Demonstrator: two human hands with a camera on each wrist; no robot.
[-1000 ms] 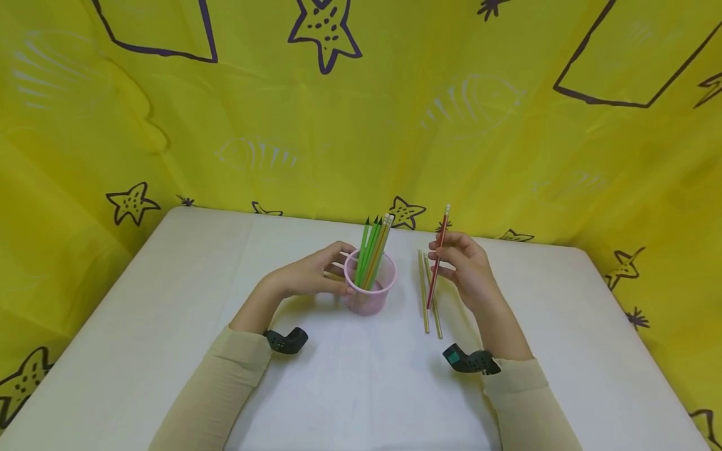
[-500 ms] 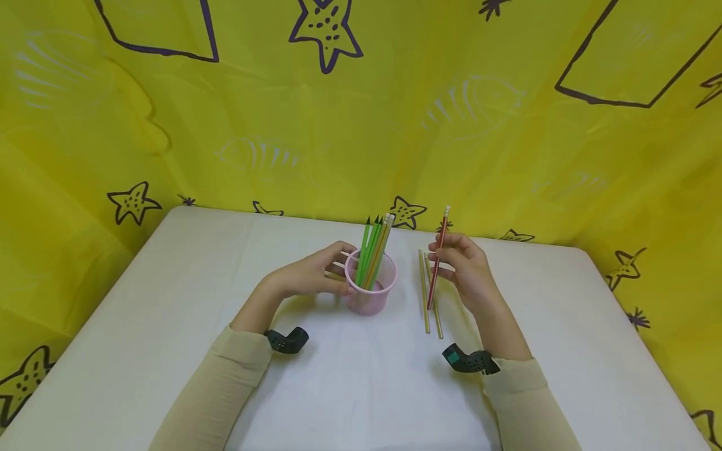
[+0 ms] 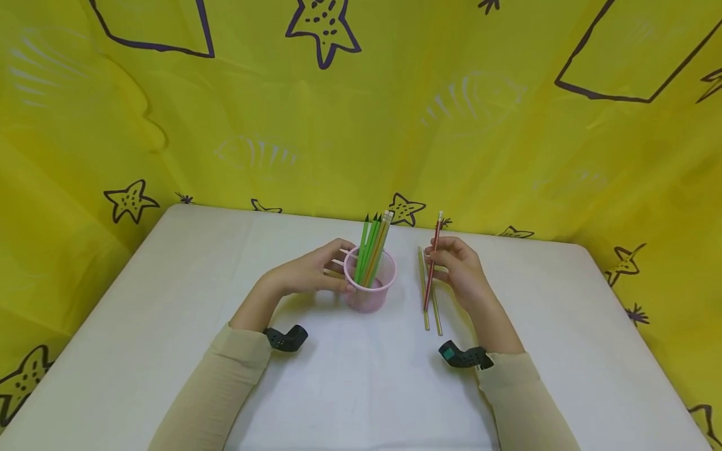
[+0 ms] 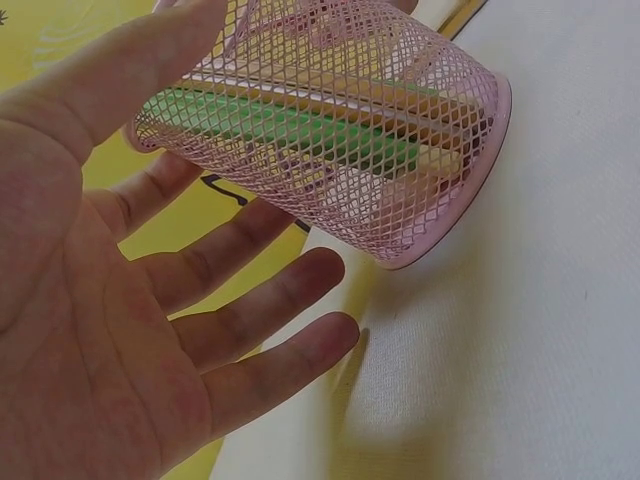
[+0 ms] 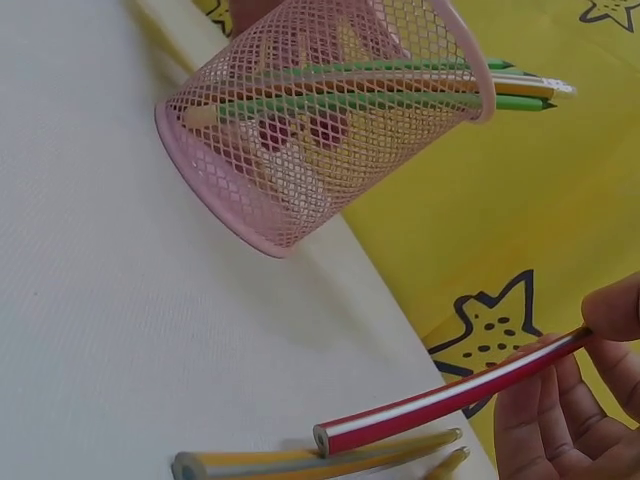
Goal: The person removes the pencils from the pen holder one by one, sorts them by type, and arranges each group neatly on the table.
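Note:
A pink mesh pencil cup (image 3: pixel 366 300) stands upright on the white table, with several green pencils (image 3: pixel 365 250) and gold pencils (image 3: pixel 385 233) leaning inside it. My left hand (image 3: pixel 307 272) holds the cup near its rim from the left, thumb in front and index finger behind; the other fingers (image 4: pixel 270 300) spread away from the mesh. Between thumb and fingers, my right hand (image 3: pixel 459 269) pinches a red pencil with a white stripe (image 5: pixel 450 400), eraser end up. Below it lie two gold pencils (image 3: pixel 426 319) on the table, to the cup's right.
White cloth covers the table (image 3: pixel 350 388). Behind its far edge hangs a yellow curtain (image 3: pixel 361 138) printed with stars and fish. Dark camera mounts (image 3: pixel 287 339) sit on both wrists.
My right hand has moved slightly left and down with the red pencil. The left hand and the cup stay in place.

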